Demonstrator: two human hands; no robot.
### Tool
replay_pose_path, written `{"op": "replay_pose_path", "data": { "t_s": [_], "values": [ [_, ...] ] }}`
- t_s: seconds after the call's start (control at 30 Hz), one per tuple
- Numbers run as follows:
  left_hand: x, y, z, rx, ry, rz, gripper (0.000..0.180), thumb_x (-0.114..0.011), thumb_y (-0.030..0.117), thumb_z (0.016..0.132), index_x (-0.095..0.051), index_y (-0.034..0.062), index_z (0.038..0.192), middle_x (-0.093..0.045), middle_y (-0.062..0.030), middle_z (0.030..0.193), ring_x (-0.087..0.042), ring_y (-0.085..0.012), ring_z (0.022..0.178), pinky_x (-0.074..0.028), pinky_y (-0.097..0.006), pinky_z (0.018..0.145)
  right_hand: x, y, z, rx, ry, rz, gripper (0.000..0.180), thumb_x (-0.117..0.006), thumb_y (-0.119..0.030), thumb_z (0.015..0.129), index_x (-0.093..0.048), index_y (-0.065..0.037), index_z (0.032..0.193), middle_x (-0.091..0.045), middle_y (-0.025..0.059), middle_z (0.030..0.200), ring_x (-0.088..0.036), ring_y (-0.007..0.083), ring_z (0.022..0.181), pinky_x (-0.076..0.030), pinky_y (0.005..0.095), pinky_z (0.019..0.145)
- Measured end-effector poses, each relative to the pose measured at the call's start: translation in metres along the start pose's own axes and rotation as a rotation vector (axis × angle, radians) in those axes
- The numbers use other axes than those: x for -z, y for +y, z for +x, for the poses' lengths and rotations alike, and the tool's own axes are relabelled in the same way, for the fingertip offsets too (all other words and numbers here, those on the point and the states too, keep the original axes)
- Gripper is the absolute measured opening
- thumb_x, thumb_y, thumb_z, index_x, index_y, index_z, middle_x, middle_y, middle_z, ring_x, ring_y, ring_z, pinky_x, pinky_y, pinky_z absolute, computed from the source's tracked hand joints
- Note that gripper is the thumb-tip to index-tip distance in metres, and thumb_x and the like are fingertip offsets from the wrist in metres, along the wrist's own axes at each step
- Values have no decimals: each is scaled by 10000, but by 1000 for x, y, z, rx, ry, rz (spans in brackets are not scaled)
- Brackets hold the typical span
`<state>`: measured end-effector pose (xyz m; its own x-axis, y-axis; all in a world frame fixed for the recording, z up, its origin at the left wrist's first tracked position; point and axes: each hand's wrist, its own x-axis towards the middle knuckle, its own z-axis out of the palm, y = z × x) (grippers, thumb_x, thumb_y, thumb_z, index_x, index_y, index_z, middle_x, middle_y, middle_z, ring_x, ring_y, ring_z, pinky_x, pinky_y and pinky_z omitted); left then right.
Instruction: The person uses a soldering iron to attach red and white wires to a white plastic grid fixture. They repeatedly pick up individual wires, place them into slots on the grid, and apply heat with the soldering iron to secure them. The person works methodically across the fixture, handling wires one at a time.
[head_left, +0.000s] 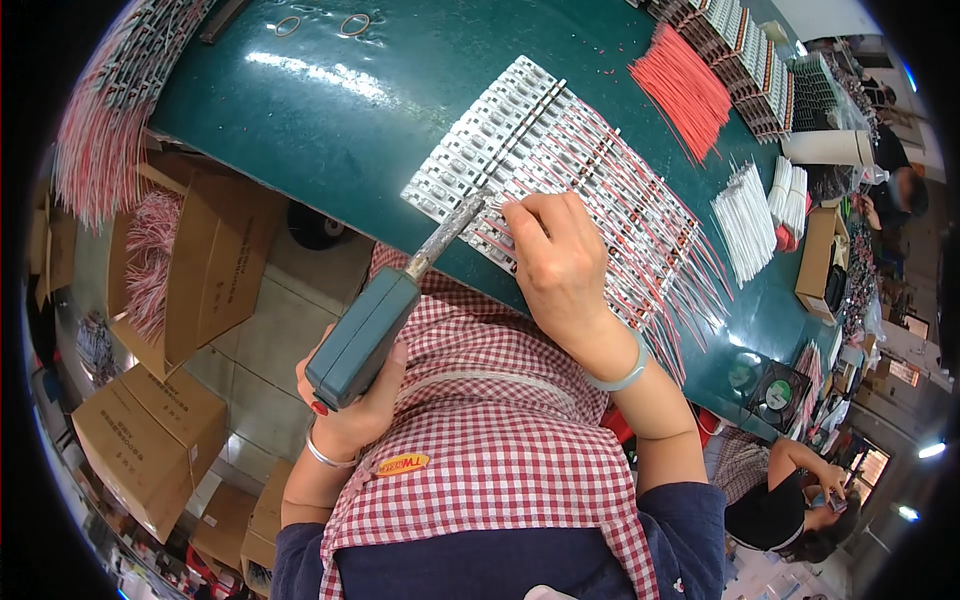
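My left hand [378,392] is wrapped round the handle of a dark green soldering gun [362,335]. Its metal barrel slants up to the right, with the tip over a panel of small white boards [490,130]. Right beside that tip is my right hand [562,255], thumb and forefinger pinched together low over the boards. What lies between those fingertips is too small to make out. Red and white wires [640,190] run side by side across the panel's right part, and their loose ends hang past its edge.
On the green table [300,130] lie a bundle of red wires [685,90], white wires [745,220] and stacked panels [735,60]. Wired panels [120,110] hang over the left edge. Cardboard boxes [215,270] stand on the floor at left. Another person [790,500] sits at the lower right.
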<state>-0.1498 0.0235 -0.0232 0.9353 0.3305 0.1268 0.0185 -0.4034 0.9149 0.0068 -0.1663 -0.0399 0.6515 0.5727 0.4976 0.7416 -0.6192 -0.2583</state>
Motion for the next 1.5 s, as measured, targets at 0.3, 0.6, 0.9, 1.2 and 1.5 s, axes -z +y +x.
{"op": "replay_pose_path", "data": {
  "t_s": [0.3, 0.6, 0.9, 1.2, 1.5],
  "values": [
    [2, 1, -3, 11, -42, 34, 230, -727, -60, 731, -675, -67, 955, -685, -152, 892, -683, -215, 748, -538, -288, 681, 4, -11, -6, -57, -9, 69, 263, -697, 75, 698, -677, 2, 950, -610, 93, 845, -580, 246, 738, -490, 347, 615],
    [-1, 1, -1, -31, -58, 80, 218, -711, -71, 699, -649, -54, 907, -673, -133, 855, -673, -207, 710, -528, -275, 650, 4, -12, -5, -40, -31, 57, 261, -685, 73, 705, -674, 5, 957, -598, 96, 850, -575, 245, 751, -490, 344, 615],
    [-3, -2, -1, -60, -26, 75, 198, -713, -65, 690, -653, -46, 877, -641, -120, 805, -642, -213, 661, -514, -279, 610, 2, -10, -4, -25, -33, 40, 240, -663, 60, 712, -671, 1, 944, -598, 95, 850, -577, 248, 758, -492, 345, 622],
    [5, -2, -10, -46, -17, 95, 246, -737, -44, 721, -682, -62, 961, -689, -150, 904, -691, -231, 765, -549, -296, 696, 1, -10, -4, -24, -25, 36, 244, -674, 56, 709, -670, -1, 947, -604, 96, 854, -577, 250, 759, -490, 347, 622],
    [5, -4, -14, -32, -22, 87, 237, -734, -50, 726, -677, -62, 955, -686, -152, 919, -684, -224, 756, -545, -291, 690, -5, -16, -13, -40, 31, 57, 227, -672, 32, 714, -661, 4, 939, -584, 86, 856, -557, 246, 761, -468, 350, 636]
  ]
}}
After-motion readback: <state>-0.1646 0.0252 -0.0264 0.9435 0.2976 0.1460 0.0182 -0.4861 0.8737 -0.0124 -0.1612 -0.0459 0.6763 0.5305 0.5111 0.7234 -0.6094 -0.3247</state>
